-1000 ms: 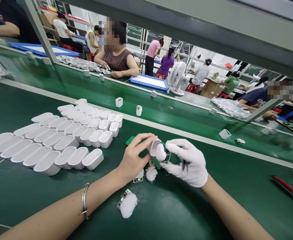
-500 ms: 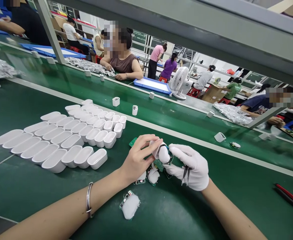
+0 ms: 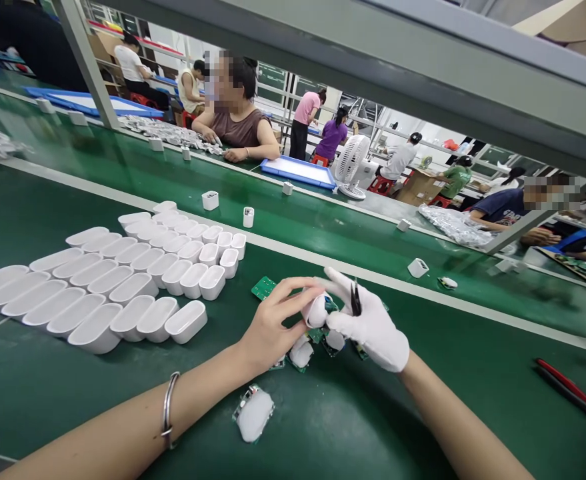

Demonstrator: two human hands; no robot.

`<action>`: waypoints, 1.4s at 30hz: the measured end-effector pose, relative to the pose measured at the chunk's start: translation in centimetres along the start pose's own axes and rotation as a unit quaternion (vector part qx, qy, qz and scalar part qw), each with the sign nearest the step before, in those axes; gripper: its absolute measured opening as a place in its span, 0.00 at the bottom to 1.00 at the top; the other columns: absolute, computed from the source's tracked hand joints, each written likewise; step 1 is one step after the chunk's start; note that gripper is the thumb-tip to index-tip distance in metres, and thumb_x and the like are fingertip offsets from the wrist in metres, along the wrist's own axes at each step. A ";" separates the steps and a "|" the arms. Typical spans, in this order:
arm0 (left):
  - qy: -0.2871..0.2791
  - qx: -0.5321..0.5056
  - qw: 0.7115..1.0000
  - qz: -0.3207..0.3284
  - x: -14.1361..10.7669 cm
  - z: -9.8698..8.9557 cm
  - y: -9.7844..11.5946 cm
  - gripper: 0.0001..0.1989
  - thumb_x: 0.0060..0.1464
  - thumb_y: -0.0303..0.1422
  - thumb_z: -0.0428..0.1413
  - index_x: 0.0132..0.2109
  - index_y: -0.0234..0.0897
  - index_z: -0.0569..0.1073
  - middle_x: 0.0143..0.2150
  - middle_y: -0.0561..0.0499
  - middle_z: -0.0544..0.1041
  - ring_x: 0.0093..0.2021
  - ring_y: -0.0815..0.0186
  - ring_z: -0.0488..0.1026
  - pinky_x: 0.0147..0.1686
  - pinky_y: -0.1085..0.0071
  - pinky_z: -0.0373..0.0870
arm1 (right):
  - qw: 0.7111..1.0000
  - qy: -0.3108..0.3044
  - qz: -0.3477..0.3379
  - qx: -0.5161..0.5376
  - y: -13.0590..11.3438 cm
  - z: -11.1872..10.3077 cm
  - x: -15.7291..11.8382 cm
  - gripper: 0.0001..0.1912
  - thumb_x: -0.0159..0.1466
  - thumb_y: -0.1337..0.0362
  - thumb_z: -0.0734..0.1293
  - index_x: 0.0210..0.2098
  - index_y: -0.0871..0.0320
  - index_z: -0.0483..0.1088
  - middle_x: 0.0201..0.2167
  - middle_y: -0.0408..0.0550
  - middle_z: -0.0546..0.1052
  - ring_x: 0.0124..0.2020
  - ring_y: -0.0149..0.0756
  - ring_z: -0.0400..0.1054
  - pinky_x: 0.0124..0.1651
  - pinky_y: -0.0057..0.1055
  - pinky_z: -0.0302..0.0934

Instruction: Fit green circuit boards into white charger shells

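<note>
In my bare left hand (image 3: 276, 327) is a white plastic casing (image 3: 315, 312), its mouth turned toward my other hand. A circuit board with a white pad sits mostly inside that casing. My gloved right hand (image 3: 373, 328) keeps a pair of dark tweezers (image 3: 355, 299) between its fingers, pointing up. Its thumb is against or very close to the casing's mouth; the exact contact is unclear. Below the hands lie several more padded circuit boards (image 3: 301, 353), partly hidden. One padded board (image 3: 255, 415) lies apart, nearer to me.
Rows of white casings (image 3: 93, 327) stand at the left. Red-and-black pliers (image 3: 573, 393) lie at the right. Across the green belt (image 3: 317, 223), with a few casings on it, co-workers sit near a fan (image 3: 353, 167). A grey beam (image 3: 373, 73) crosses overhead.
The padded board has gone deeper into the casing. My right hand has turned, and the tweezers now point up instead of down. The view has shifted slightly.
</note>
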State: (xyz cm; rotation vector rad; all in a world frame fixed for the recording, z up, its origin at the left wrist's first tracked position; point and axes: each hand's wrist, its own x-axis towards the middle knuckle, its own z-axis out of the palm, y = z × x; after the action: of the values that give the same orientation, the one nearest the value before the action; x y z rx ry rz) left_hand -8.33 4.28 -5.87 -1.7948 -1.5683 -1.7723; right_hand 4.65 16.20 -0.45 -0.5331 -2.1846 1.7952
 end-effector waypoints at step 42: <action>-0.018 -0.118 0.950 -0.287 -0.1 0.0 1.1 0.22 0.54 0.38 0.58 0.55 0.45 0.65 0.48 0.50 0.73 0.45 0.62 0.72 0.46 0.66 0.67 | 0.837 0.101 -0.258 -0.473 -0.1 -2.0 -1.3 0.28 0.58 0.74 0.57 0.52 0.39 0.70 0.35 0.44 0.76 0.31 0.36 0.68 0.29 0.33 0.62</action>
State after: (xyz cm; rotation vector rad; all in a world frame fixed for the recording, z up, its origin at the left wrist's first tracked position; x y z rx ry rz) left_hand -7.50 3.75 -5.32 -1.5609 -2.1360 -2.2661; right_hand 6.68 17.36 0.06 -0.2294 -2.5911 0.2959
